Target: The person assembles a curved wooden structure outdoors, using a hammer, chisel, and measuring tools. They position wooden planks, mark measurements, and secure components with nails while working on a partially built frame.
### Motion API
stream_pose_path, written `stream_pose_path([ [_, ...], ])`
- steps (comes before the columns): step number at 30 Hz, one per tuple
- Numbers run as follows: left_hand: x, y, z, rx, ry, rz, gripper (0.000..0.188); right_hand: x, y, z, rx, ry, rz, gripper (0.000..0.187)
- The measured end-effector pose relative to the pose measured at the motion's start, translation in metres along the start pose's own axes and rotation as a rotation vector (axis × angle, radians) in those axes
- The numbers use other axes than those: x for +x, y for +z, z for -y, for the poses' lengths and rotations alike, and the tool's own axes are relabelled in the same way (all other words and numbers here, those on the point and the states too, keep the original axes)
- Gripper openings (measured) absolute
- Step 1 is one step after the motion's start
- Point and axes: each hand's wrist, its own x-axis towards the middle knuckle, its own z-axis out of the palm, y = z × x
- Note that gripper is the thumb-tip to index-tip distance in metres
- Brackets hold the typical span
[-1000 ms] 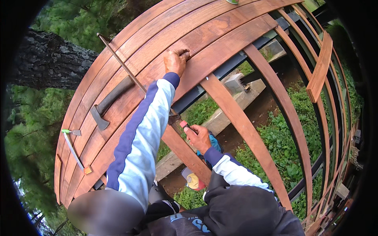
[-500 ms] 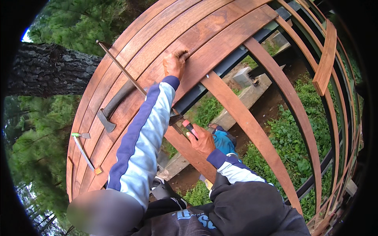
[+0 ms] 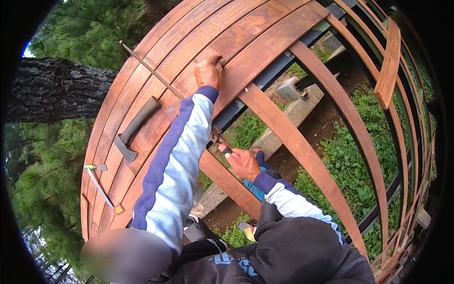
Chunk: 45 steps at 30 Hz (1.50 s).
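Observation:
My left hand is closed in a fist on the reddish-brown planks, near a seam. Whether anything small is pinched in its fingers is hidden. My right hand is closed round the red and black handle of a hammer. The hammer's rusty head is beside the left sleeve, close to the edge of the boarded part and a dark metal beam. Left of my left arm, a hatchet lies on the planks.
A long thin bar lies beyond the hatchet. A green-handled tool and a try square lie at the left. Spaced wooden slats curve at the right, over concrete and plants. A loose board rests across them.
My right hand and the hammer have shifted slightly up and away from me, and the hammer's head shows more. My left hand stays closed on the planks. The whole view has moved a little.

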Motion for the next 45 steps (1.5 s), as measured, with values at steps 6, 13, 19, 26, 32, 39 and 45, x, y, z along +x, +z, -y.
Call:
stream_pose_path([
  [6, -0.003, -0.005, 0.003, -0.037, -0.052, 0.098, 0.023, -0.007, 0.013, 0.000, -0.049, -0.190, -0.212, 0.024],
  [13, -0.006, -0.011, 0.011, -0.019, 0.017, 0.133, 0.023, -0.008, 0.010, -0.001, -0.191, -0.171, -0.123, 0.028],
  [19, -0.004, -0.013, 0.009, -0.051, 0.081, 0.108, 0.022, -0.011, 0.014, -0.003, -0.311, -0.093, -0.125, 0.036],
  [26, -0.006, -0.016, 0.002, -0.103, 0.057, 0.093, 0.019, 0.000, 0.004, -0.012, 0.174, 0.097, 0.080, 0.025],
  [32, -0.008, -0.023, -0.003, -0.052, -0.001, 0.122, 0.019, -0.001, -0.004, -0.006, 0.739, 0.492, 0.286, 0.024],
  [39, -0.008, -0.023, 0.002, -0.043, 0.014, 0.123, 0.020, -0.020, 0.019, -0.007, -0.030, -0.036, -0.211, 0.035],
  [45, -0.005, -0.017, 0.007, -0.092, 0.108, 0.058, 0.021, -0.012, 0.013, -0.009, -0.001, -0.002, -0.123, 0.036],
])
